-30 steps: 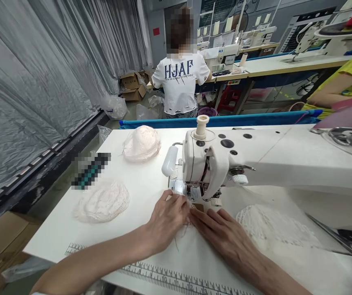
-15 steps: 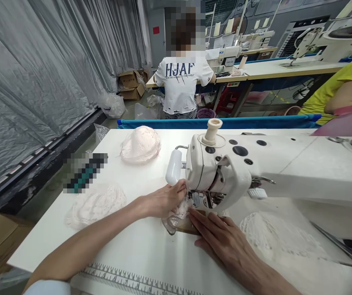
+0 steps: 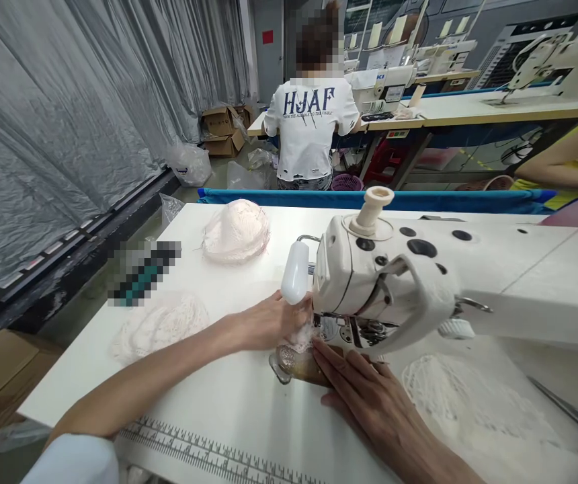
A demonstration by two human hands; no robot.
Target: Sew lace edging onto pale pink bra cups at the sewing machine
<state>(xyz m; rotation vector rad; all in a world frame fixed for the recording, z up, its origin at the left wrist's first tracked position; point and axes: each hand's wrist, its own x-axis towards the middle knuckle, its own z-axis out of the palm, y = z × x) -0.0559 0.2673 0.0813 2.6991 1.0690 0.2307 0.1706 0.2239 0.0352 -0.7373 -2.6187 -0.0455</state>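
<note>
My left hand [image 3: 275,324] has its fingers bent around a small piece of pale pink lace [image 3: 302,339], just left of the needle area of a white sewing machine [image 3: 339,269]. A white lamp [image 3: 296,272] on the machine hides part of those fingers. My right hand [image 3: 367,396] lies flat with fingers stretched out, its fingertips touching the lace edge in front of the presser foot. Beneath the hands is a metal machine plate [image 3: 306,366]. The needle itself is hard to make out.
On the white table [image 3: 228,403] sit a pink moulded cup [image 3: 237,230], a lace piece [image 3: 160,326] at left and more lace [image 3: 470,396] at right. Scissors [image 3: 568,410] lie at far right. A printed ruler [image 3: 208,457] runs along the front. A person [image 3: 309,128] sits ahead.
The view has shifted slightly, so the machine appears further right. My left fingers have dropped a little behind the lamp, still on the lace. My right hand stays nearly in place.
</note>
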